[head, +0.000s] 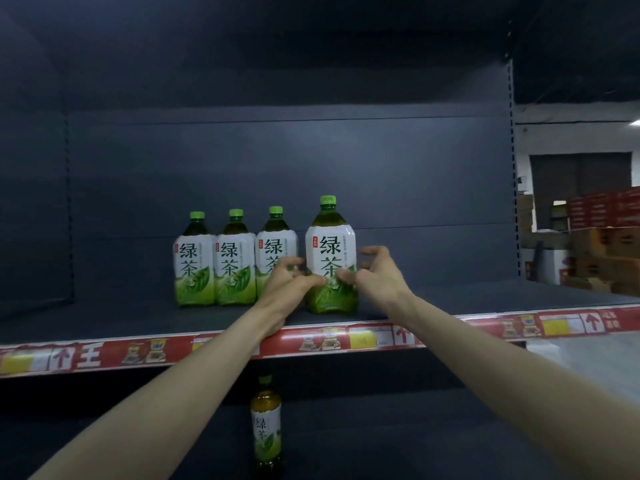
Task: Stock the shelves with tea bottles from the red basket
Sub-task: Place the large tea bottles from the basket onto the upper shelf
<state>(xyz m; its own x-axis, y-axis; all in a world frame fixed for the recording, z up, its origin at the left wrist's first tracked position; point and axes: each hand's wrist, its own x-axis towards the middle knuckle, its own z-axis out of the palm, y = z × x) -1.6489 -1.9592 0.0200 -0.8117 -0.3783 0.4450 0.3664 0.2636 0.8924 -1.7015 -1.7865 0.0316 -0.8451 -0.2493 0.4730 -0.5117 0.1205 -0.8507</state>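
Three green tea bottles stand in a row on the dark shelf (450,299): the left one (192,259), the middle one (232,259) and the third (274,247). A fourth tea bottle (330,244) stands upright to their right, nearer the front edge. My left hand (289,280) grips its lower left side, thumb on the label. My right hand (375,271) grips its lower right side, fingers curled behind it. The red basket is out of sight.
One more tea bottle (266,424) stands on the lower shelf between my forearms. A red price strip (381,336) runs along the shelf's front edge. Stacked cartons (602,244) sit beyond the shelf's right end.
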